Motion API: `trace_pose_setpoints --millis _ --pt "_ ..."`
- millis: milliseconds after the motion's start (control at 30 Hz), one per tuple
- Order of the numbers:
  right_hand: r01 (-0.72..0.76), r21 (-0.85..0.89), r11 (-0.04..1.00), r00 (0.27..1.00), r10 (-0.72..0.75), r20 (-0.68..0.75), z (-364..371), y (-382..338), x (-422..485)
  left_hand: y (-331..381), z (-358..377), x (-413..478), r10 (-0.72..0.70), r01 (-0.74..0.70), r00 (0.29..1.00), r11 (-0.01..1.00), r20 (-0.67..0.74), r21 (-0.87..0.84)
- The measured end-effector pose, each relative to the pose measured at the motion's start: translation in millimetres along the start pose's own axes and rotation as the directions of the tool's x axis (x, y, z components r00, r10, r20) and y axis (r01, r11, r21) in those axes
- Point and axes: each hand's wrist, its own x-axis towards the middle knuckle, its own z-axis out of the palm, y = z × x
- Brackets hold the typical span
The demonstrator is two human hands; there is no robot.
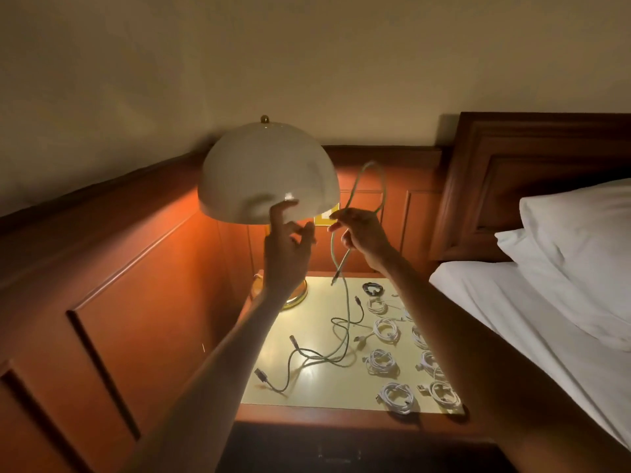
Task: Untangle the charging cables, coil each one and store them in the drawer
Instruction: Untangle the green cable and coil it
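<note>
Nearest you, white coils (396, 397) lay in two rows down the right side of the table (324, 394), reaching its front and right edges. A black coil (372, 288) sat at the far end of those rows. Left of them, on the open half of the top, the slack of the green cable (347, 302) lay in loose loops. It was crossed with a darker cable (263, 376), whose plug pointed toward the front-left corner.

From that tangle the green cable rose almost straight up to your right hand (362, 233), which pinched it in curled fingers. Above the hand it arched in a tall upright loop, and its free end hung plug-down, just clear of the table.

Your left hand (286, 247) was raised beside it, fingers spread and slack, forefinger up, gripping nothing. I cannot tell whether that fingertip touched the rim of the lamp (266, 172).

The lamp stood at the far-left corner. Wall panels (136, 268) closed the left and back, and the bed (512, 319) closed the right.
</note>
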Motion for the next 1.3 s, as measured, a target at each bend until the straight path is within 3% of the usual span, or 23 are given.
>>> trace_pose_setpoints --millis 67,100,167,233,333,433,533,667,900,1133,1300 --pt "0.044 0.021 0.999 0.999 -0.043 -0.01 -12.2 -23.9 0.3 -20.9 5.0 -24.6 -0.205 0.205 0.979 0.976 0.001 0.069" --pt "0.068 0.027 0.997 0.998 -0.069 0.013 -16.0 -32.0 0.6 -28.4 13.1 -34.5 -0.341 0.331 0.933 0.938 0.11 0.104" --pt "0.097 0.061 0.993 0.993 -0.101 0.06 -20.7 -45.0 -4.3 -37.4 33.9 -41.4 -0.53 0.492 0.758 0.847 0.381 0.201" --pt "0.099 0.146 0.984 0.99 -0.112 0.086 -28.2 -57.1 -8.9 -37.1 51.9 -42.2 -0.549 0.504 0.671 0.831 0.498 0.237" --pt "0.092 0.244 0.965 0.989 -0.117 0.09 -44.9 -67.9 -10.3 -43.3 72.2 -32.0 -0.507 0.459 0.715 0.86 0.481 0.225" --pt "0.111 0.211 0.971 0.99 -0.125 0.057 -60.0 -71.1 -11.0 -45.4 78.2 -12.3 -0.469 0.433 0.783 0.882 0.408 0.183" --pt "0.11 0.283 0.953 0.993 -0.117 0.009 -74.3 -74.8 -14.8 -32.6 76.8 16.1 -0.301 0.277 0.924 0.952 0.235 0.13" --pt "0.053 0.439 0.897 0.997 -0.069 0.02 -84.2 -71.2 -21.0 5.4 61.3 45.0 -0.137 0.13 0.987 0.988 0.079 0.079" --pt "-0.014 0.492 0.871 1.0 0.014 0.002 -81.2 -64.3 -27.7 51.6 38.7 68.3 0.089 -0.088 0.996 0.996 -0.021 0.024" --pt "-0.041 0.453 0.89 0.999 0.052 -0.011 -77.5 -67.3 -33.0 70.5 21.9 89.0 0.248 -0.248 0.968 0.969 0.043 -0.011" --pt "-0.211 0.435 0.876 0.972 0.14 0.189 -63.4 -54.0 -37.1 65.4 27.4 98.9 0.183 -0.18 0.972 0.983 0.149 -0.035"
